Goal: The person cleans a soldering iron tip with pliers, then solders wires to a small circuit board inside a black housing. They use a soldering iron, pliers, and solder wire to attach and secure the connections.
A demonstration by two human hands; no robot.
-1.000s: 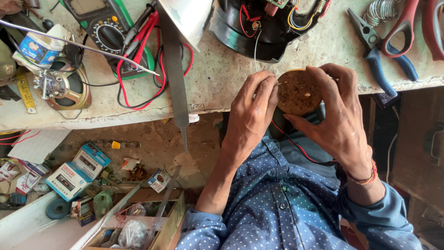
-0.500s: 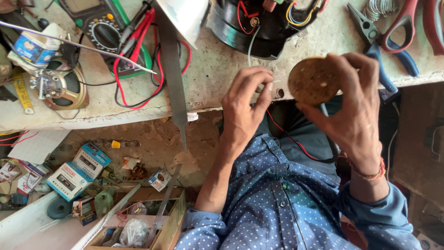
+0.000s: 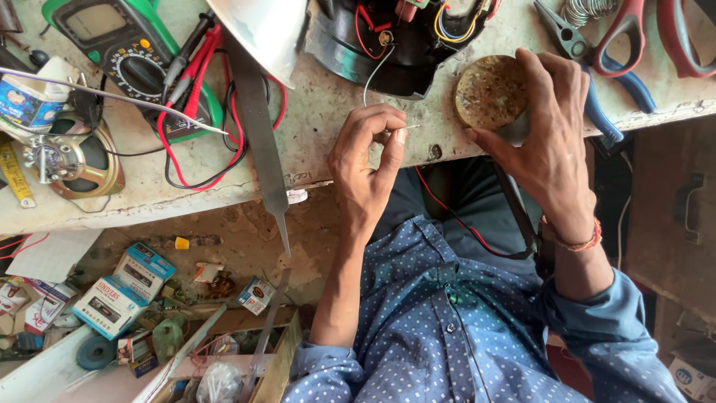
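The left hand (image 3: 365, 160) pinches the bare end of a thin grey wire (image 3: 375, 73) between thumb and forefinger, the other fingers curled in; the wire runs up from the pinch into the black motor housing (image 3: 373, 41) just above. Far to the left of that pinch a small speaker (image 3: 71, 160) lies on the workbench (image 3: 313, 127), then a green multimeter (image 3: 127, 45) with red and black leads, then a long flat file (image 3: 257, 127) hanging over the bench edge. To the right of the pinch, the right hand (image 3: 548, 142) holds a round, brown, speckled disc (image 3: 490, 91) by its rim, fingers spread around it, just over the bench top. Right of that hand lie blue-handled pliers (image 3: 597, 82) and red-handled scissors (image 3: 634, 30).
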